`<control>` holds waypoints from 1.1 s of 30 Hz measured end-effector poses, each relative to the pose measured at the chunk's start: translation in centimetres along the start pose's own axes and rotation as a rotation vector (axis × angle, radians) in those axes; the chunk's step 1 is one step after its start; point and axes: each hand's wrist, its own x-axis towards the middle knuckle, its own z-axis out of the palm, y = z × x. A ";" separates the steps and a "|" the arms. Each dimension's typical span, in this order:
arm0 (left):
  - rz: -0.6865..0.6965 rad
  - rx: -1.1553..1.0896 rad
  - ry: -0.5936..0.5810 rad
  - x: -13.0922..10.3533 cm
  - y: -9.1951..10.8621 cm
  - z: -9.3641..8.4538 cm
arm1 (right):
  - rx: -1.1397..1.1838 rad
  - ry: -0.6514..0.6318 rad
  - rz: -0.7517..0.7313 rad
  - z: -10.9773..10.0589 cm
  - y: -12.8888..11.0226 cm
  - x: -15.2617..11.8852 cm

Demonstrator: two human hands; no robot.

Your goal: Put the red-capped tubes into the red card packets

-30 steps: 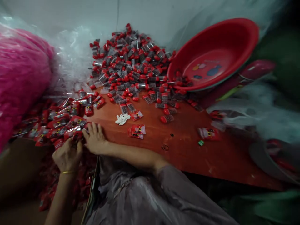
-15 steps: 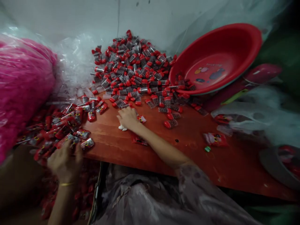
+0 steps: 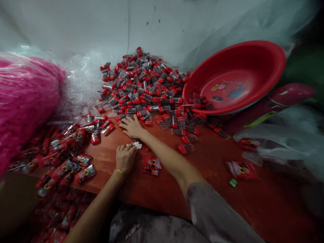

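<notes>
My left hand [image 3: 125, 158], with a yellow band at the wrist, is closed at the small white pieces [image 3: 137, 145] on the red-brown table; what its fingers hold is too small to tell. Just beyond it, my right hand [image 3: 132, 127] has its fingers spread at the front edge of a heap of clear tubes with red caps [image 3: 146, 81]. Red printed packets [image 3: 151, 164] lie on the table below my right forearm. A pile of filled red packets [image 3: 63, 152] covers the table's left side.
A red basin [image 3: 233, 74] leans at the back right beside a dark pink object [image 3: 291, 94]. A bag of pink material [image 3: 27, 108] stands at the left. A red packet [image 3: 242, 169] and a small green piece [image 3: 233, 183] lie at the right. More packets are below the table's left edge.
My left hand has moved right, from the packet pile to the white pieces. My right hand has shifted slightly left and its fingers have spread at the tubes. The camera view has tilted up.
</notes>
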 end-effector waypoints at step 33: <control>-0.067 -0.030 -0.037 -2.6 -1.5 0.3 | -0.045 0.070 -0.002 0.1 8.7 -1.9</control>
